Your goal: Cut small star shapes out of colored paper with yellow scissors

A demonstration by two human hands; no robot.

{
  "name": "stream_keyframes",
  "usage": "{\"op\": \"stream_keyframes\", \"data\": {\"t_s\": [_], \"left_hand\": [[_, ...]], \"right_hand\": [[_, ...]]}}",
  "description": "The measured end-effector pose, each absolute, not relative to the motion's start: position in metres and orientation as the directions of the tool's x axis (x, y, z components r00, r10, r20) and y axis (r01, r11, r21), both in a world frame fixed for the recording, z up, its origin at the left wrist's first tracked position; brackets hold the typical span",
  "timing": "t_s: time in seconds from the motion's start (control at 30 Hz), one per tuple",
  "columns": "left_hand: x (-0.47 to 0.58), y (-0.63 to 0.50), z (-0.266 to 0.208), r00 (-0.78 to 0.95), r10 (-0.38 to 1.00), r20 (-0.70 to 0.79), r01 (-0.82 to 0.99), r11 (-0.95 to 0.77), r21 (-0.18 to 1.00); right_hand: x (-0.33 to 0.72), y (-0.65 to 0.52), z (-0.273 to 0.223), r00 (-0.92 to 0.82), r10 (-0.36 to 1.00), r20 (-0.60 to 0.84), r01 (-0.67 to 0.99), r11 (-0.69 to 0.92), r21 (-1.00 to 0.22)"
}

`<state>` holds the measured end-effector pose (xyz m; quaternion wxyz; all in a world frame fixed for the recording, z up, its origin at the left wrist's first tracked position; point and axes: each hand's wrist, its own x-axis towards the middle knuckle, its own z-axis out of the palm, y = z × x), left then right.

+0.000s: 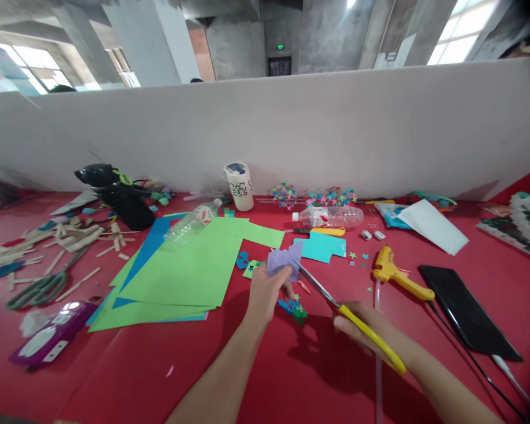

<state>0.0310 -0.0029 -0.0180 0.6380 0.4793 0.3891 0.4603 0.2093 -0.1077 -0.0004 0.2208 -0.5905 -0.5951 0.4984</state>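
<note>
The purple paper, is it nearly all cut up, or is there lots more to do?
Done: small coloured stars lie by the wall, and cut scraps sit below the hands. In hand: the left hand holds the purple paper while the right hand works the yellow scissors at its edge. Left: most of that piece is uncut, and the green sheets look whole.

Two bare forearms are seen reaching from the near edge toward the middle of the scene. The left forearm is stretched up from near centre, and the left hand (267, 288) is raised with the wrist slightly bent, its fingers pinched together at the far end. The right forearm is extended in from the near right corner. The right hand (362, 330) is held lower and nearer, with the fingers curled closed and the knuckles turned leftward.
</note>
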Motion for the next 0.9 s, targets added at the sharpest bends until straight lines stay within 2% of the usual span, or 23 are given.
{"op": "stream_keyframes", "data": {"t_s": [0.23, 0.4, 0.73, 0.9], "left_hand": [[0.031, -0.001, -0.018, 0.279, 0.958, -0.074, -0.233, 0.142, 0.962], [0.03, -0.001, -0.014, 0.301, 0.95, -0.078, -0.238, 0.154, 0.959], [0.029, 0.0, -0.011, 0.304, 0.945, -0.117, -0.229, 0.192, 0.954], [0.029, -0.001, -0.01, 0.306, 0.945, -0.118, -0.236, 0.196, 0.952]], "right_hand": [[0.205, -0.107, -0.001, -0.205, 0.923, -0.324, 0.437, -0.21, -0.875], [0.203, -0.108, -0.006, -0.174, 0.913, -0.369, 0.378, -0.284, -0.881], [0.203, -0.105, -0.007, -0.143, 0.9, -0.411, 0.432, -0.317, -0.844], [0.204, -0.104, -0.013, -0.153, 0.923, -0.353, 0.45, -0.253, -0.857]]}}
